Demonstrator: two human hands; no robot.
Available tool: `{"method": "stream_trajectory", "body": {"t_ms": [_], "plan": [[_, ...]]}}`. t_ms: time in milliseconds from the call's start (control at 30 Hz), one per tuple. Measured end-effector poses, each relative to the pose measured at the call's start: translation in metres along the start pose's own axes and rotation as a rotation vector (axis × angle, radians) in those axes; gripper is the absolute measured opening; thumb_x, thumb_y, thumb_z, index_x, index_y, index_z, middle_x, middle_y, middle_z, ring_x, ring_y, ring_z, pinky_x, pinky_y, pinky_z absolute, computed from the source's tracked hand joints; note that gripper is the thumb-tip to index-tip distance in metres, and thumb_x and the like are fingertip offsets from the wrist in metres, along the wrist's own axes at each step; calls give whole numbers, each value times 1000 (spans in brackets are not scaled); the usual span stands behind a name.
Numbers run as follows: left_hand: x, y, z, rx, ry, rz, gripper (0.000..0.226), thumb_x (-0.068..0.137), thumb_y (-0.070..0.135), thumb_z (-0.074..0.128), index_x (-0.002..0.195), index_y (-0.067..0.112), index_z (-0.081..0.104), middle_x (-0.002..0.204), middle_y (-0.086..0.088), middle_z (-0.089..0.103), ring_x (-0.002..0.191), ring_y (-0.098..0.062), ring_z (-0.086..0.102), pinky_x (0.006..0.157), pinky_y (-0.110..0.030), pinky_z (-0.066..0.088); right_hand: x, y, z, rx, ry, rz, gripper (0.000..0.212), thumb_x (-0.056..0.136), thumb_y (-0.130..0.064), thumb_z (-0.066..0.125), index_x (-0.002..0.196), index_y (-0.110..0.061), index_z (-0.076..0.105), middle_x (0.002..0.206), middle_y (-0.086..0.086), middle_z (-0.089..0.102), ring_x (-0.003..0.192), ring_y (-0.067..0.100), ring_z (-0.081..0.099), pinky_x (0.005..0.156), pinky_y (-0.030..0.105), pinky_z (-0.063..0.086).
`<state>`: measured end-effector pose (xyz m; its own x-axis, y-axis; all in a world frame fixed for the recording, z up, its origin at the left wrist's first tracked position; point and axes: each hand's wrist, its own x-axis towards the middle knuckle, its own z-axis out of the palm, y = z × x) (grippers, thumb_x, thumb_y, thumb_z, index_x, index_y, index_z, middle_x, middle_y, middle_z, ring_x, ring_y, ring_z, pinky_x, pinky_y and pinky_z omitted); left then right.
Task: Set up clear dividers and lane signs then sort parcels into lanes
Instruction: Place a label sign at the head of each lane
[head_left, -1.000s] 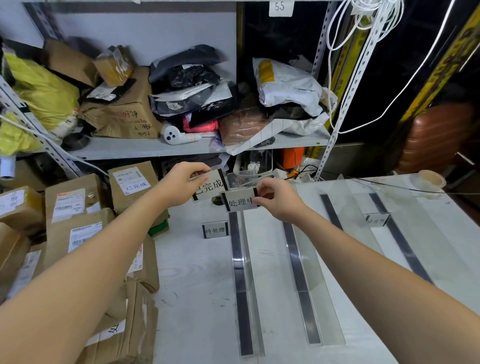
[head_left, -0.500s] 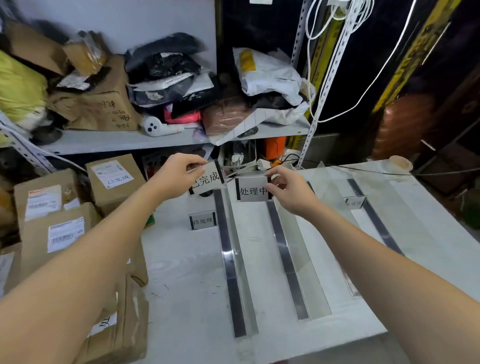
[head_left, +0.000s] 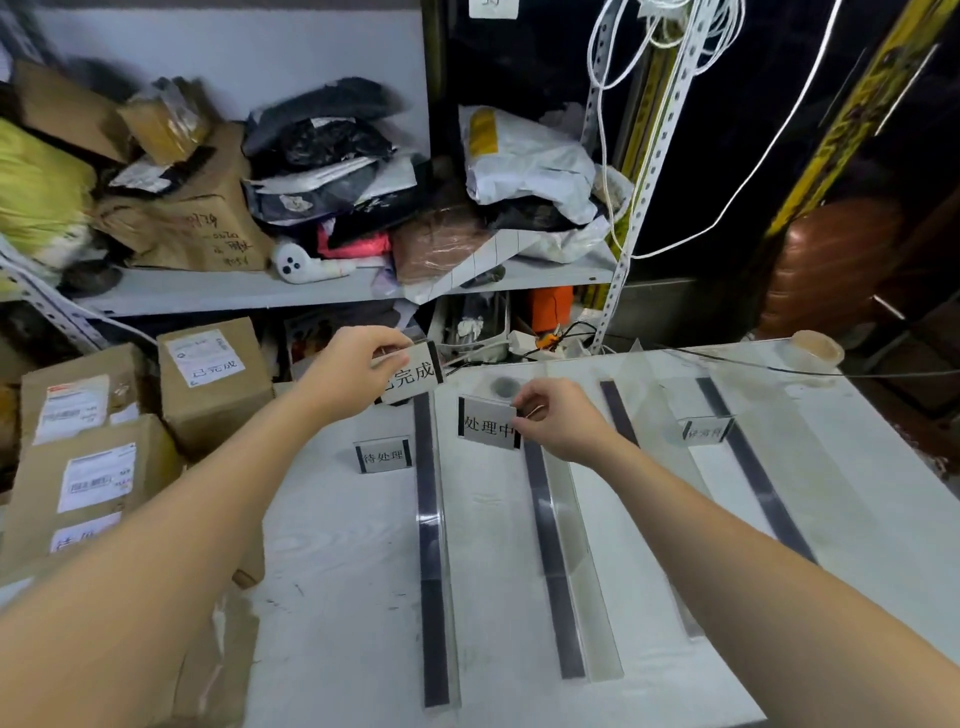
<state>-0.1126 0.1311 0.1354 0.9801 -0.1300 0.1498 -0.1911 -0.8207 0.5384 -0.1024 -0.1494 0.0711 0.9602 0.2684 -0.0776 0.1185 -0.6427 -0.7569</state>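
Both hands hold lane signs by their edges: the right hand (head_left: 558, 423) lowers the 处理中 sign (head_left: 487, 423) just right of the leftmost divider (head_left: 432, 519); the left hand (head_left: 353, 371) keeps the 已完成 sign (head_left: 413, 376) ready above it.

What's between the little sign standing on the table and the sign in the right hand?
A clear divider with a dark strip, seen in the head view, runs between the standing sign and the held sign that the right hand pinches.
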Motion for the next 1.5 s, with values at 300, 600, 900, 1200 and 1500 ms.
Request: {"method": "stream_trajectory", "body": {"t_ms": [300, 600, 900, 1200, 1500], "plan": [[12, -14, 19, 39, 29, -142, 19, 96, 12, 68, 113, 6, 75, 107, -4, 74, 99, -17, 65, 94, -38, 52, 58, 38, 32, -71, -150, -31, 15, 87, -3, 71, 88, -18, 67, 86, 0, 69, 76, 15, 65, 64, 25, 53], [27, -38, 30, 24, 4, -211, 17, 95, 11, 70, 110, 8, 76, 103, -5, 75, 92, -20, 68, 77, -31, 54, 99, 71, 71, -165, -211, 105, 16, 87, -1, 71, 88, -16, 66, 83, -1, 61, 73, 18, 59, 57, 20, 45], [32, -58, 45, 11, -30, -174, 21, 95, 15, 70, 115, 10, 75, 107, 1, 72, 99, -15, 64, 89, -30, 49, 97, 92, 87, -116, -179, 214, 14, 87, -5, 74, 81, -18, 69, 76, -4, 65, 67, 5, 58, 51, 7, 37], [21, -63, 50, 17, -91, -187, 26, 96, 22, 69, 120, 14, 73, 113, 0, 72, 103, -18, 66, 90, -39, 55, 85, 97, 94, -126, -164, 255, 19, 84, -3, 74, 74, -18, 70, 68, 0, 68, 57, 2, 55, 48, 7, 36], [12, -50, 45, 9, -104, -145, 23, 96, 20, 69, 117, 13, 75, 110, 6, 70, 102, -9, 60, 97, -33, 49, 74, 71, 73, -156, -178, 211, 31, 89, -23, 74, 118, -11, 70, 110, 4, 69, 102, 20, 66, 85, 25, 52]]}}
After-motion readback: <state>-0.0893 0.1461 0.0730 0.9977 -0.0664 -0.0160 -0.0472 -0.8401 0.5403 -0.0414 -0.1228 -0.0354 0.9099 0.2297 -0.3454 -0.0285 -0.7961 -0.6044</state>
